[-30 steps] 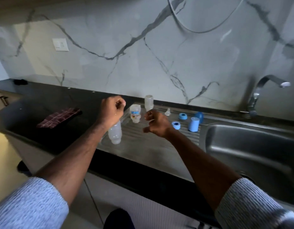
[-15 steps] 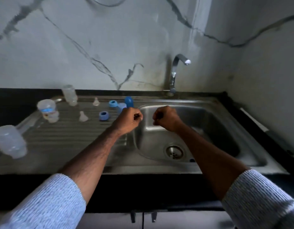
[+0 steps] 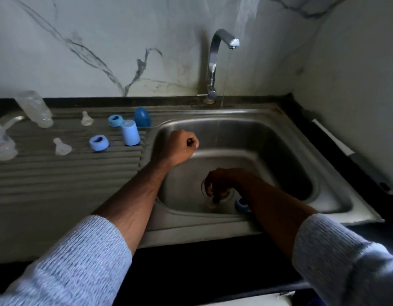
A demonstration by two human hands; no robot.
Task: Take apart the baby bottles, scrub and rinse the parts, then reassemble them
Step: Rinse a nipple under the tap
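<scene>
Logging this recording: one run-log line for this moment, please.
left hand: fisted above sink | right hand: at drain, grip unclear | tap: trickling | parts: on drainboard

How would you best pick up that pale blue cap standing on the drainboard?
Grip the pale blue cap by its smooth side walls, about halfway up, coming down from above. It looks to stand mouth-down and slightly tilted, taller than wide, so a pinch from two opposite sides should hold. The left hand is nearest. The dark blue cap crowds its far side, so pinch left and right.
</scene>
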